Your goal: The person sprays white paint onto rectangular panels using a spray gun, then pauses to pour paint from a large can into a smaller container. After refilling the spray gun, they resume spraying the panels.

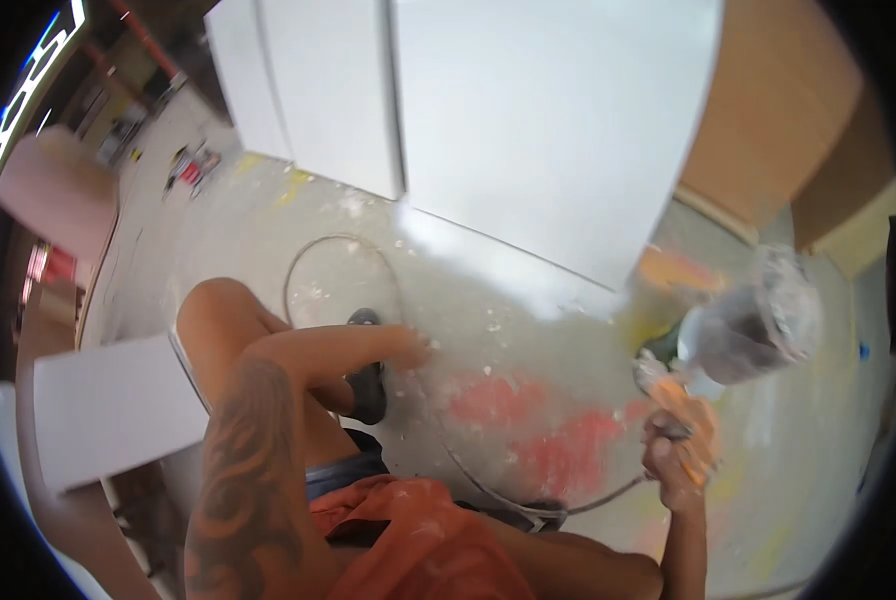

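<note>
My right hand (676,462) is closed round the handle of what looks like a paint spray gun (658,372), with orange material (696,425) against the fingers. A large cloudy cup (753,320) is on the gun, and a thin hose (608,498) runs from beneath my hand across the floor. My left hand (413,347) is in front of my body, above the floor near my dark shoe (368,390); its fingers are blurred. Tall white panels (558,110) stand ahead of me, their lower edges near the floor.
Brown boards (783,110) stand at the right. A white-topped piece (118,410) is beside my left leg, with a pinkish curved piece (58,195) beyond. Cans (190,170) sit on the floor at the upper left. Red and yellow paint marks the grey floor (468,330).
</note>
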`<state>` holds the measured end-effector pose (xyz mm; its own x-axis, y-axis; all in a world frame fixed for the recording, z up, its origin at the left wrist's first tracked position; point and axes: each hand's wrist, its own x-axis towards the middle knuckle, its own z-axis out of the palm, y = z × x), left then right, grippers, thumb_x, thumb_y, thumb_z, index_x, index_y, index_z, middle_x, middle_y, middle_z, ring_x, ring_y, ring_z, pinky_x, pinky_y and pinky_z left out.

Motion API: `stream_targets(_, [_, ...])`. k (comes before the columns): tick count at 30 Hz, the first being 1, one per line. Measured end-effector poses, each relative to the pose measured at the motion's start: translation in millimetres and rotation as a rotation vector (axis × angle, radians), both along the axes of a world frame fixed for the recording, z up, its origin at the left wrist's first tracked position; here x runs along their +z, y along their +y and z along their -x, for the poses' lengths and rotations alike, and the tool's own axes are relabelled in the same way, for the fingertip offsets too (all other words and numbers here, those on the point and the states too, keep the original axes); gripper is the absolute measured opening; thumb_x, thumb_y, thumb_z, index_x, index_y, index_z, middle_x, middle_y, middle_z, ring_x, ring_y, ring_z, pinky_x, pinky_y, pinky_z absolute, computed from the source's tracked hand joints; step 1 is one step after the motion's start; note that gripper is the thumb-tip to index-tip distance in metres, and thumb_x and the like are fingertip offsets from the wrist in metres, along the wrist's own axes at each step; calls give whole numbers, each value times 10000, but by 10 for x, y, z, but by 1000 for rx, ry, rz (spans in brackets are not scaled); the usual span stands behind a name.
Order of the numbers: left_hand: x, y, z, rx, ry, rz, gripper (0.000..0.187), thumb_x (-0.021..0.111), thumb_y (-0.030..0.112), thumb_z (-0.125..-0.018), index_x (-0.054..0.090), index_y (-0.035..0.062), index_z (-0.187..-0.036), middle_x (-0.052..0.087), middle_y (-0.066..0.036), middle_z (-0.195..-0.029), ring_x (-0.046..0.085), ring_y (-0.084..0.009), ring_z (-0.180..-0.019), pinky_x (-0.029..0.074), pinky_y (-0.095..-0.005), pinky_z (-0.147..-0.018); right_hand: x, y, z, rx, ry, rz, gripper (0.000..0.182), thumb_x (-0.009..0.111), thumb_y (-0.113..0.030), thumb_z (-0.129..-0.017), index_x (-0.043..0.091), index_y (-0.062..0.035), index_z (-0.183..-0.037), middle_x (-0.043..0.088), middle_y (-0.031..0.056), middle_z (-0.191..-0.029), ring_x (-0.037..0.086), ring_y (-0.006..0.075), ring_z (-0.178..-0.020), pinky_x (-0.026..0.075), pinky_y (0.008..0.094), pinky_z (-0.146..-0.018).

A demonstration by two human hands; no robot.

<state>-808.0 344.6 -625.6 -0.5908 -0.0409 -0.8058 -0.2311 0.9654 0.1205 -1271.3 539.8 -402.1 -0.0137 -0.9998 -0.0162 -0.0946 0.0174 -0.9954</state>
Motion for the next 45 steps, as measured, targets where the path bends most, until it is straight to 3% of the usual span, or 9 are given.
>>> stream_targets(7, [-64, -328, -1461, 423, -20, -97, 638, 745, 476, -826, 584, 111, -1324, 640, -124, -1276, 610, -329, -1154, 491, -464, -1001, 905, -812, -519, -361, 258, 435, 398, 704, -309, -908, 611, 3, -1138, 613, 53, -865, 562, 142, -724, 450, 287, -662])
stream_targets(11, [-199, -899, -2362, 459, 364, 31, 383, 708, 369, -874, 676, 38, -1065, 704, -198, -1003, 671, -397, -944, 538, -486, -824, 1174, -1222, -1264, -498, 330, 542, 373, 692, -316, -921, 614, -9, -1116, 597, 40, -823, 526, 124, -664, 422, 275, -610])
stream_targets(12, [689, -1024, -2426, 570, 220, 59, 288, 668, 303, -883, 696, 30, -971, 696, -209, -1008, 664, -384, -972, 530, -479, -844, 1204, -1348, -1511, -510, 340, 544, 366, 690, -318, -924, 615, -11, -1111, 593, 37, -812, 517, 119, -649, 414, 271, -597])
stream_targets(14, [659, -1661, -3225, 752, 514, 385, 223, 629, 217, -870, 703, 24, -955, 694, -220, -983, 669, -398, -946, 534, -496, -817, 1248, -1562, -2022, -524, 346, 542, 355, 684, -321, -930, 616, -17, -1099, 585, 30, -790, 500, 110, -620, 400, 265, -571])
stream_targets(19, [1411, -2643, -4554, 1087, 811, 735, 232, 632, 196, -765, 709, -4, -855, 698, -243, -895, 672, -420, -854, 522, -521, -735, 981, -1902, -3200, -569, 242, 329, 328, 669, -330, -946, 620, -31, -1072, 565, 14, -737, 455, 88, -545, 364, 250, -506])
stream_targets(24, [936, -2722, -5760, 1285, 784, 680, 322, 579, 126, -756, 717, 65, -1041, 687, -223, -1014, 624, -422, -987, 494, -515, -872, 373, -2274, -4594, -637, -51, -77, 306, 655, -339, -962, 624, -45, -1044, 545, -2, -684, 410, 65, -471, 328, 234, -441])
stream_targets(28, [453, -2467, -6268, 1330, 916, 560, 155, 574, 47, -768, 623, 36, -915, 640, -194, -1010, 589, -423, -1011, 494, -477, -867, -299, -2650, -5040, -443, 180, -187, 297, 652, -360, -965, 640, -66, -918, 466, -29, -588, 386, 56, -445, 313, 245, -421])
stream_targets(33, [205, -2425, -6249, 1395, 909, 503, 107, 621, 68, -829, 645, 65, -933, 632, -145, -1000, 601, -388, -998, 493, -464, -869, -993, -3140, -5328, -255, 327, -207, 332, 665, -303, -949, 647, 20, -1021, 622, 58, -797, 574, 169, -725, 483, 332, -704])
stream_targets(45, [467, -2827, -5402, 1055, 804, 508, 218, 693, 220, -857, 597, 24, -852, 592, -155, -939, 573, -382, -974, 465, -476, -836, -1393, -3389, -5662, -345, 245, -99, 324, 668, -294, -949, 656, 12, -1055, 680, 107, -839, 606, 186, -752, 495, 350, -728])
